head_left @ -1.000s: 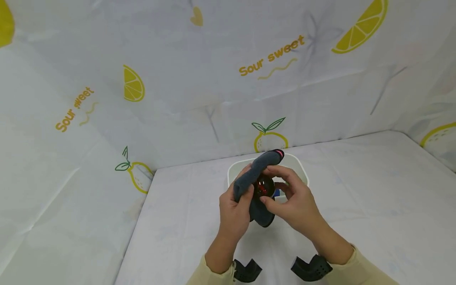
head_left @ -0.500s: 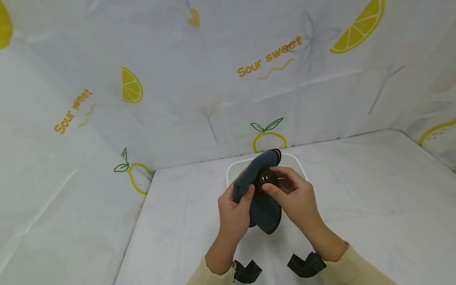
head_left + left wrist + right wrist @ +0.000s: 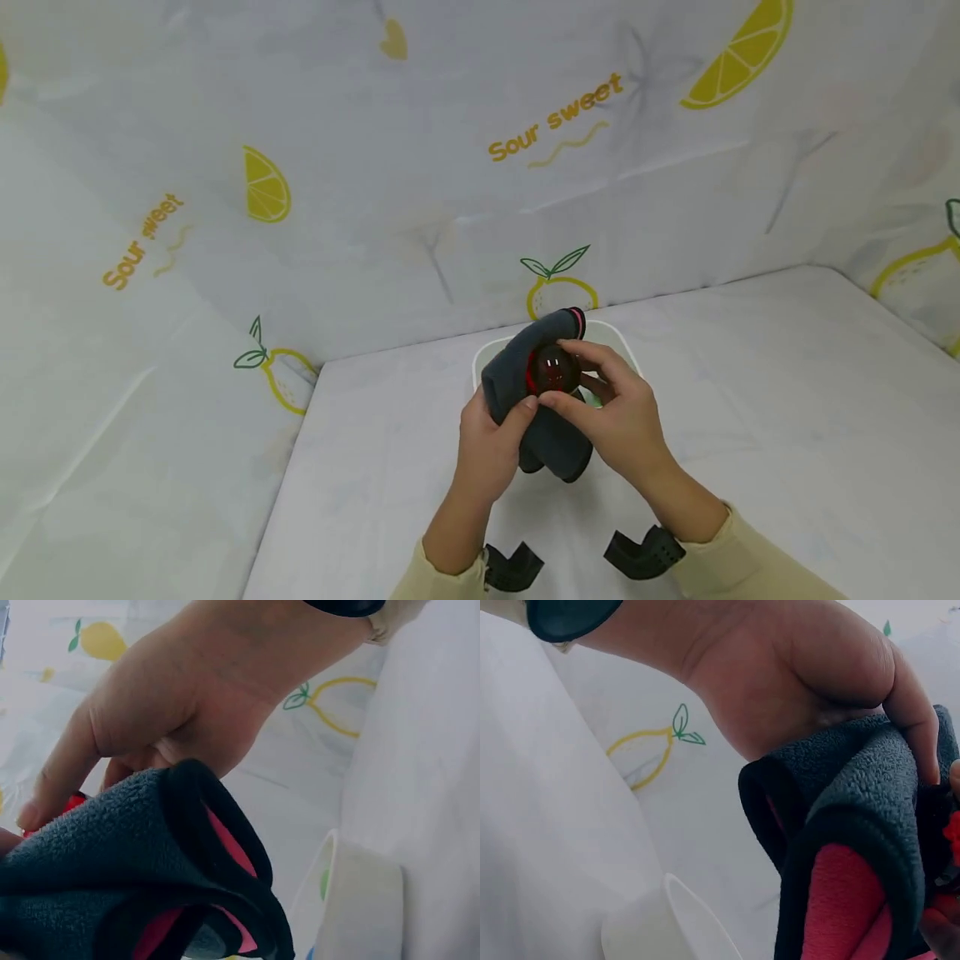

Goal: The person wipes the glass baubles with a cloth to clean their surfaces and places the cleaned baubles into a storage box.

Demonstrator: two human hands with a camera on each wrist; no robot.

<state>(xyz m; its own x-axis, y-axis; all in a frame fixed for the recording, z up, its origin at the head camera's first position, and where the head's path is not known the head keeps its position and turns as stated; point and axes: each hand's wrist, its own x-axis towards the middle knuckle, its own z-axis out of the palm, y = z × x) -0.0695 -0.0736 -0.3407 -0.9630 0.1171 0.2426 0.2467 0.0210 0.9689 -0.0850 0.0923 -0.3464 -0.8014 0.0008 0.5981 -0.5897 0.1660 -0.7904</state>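
My left hand point(image 3: 483, 446) grips a folded cloth point(image 3: 513, 371), dark grey-blue with black edging. Pink lining shows inside the folds of the cloth point(image 3: 847, 900) in the right wrist view. Against the cloth sits a glossy, dark red ball-like object point(image 3: 555, 369). Thumb and fingers of my right hand point(image 3: 622, 417) pinch this object from the right, while the left thumb lies at its lower left edge. Only a sliver of the red object point(image 3: 75, 801) shows past the cloth in the left wrist view. The cloth's lower flap hangs beneath both hands.
Just behind the hands stands a white plastic bin point(image 3: 617, 331), partly covered by them. Something green point(image 3: 325, 883) and a bit of blue point(image 3: 310, 952) show through or inside it. A white cloth point(image 3: 750, 400) covers the table, and a lemon-print sheet point(image 3: 420, 150) hangs behind.
The ball-like object has turned and shifted slightly within the cloth, and more of it now shows. The cloth's upper fold has opened wider to the left. The right hand has drawn a little left.
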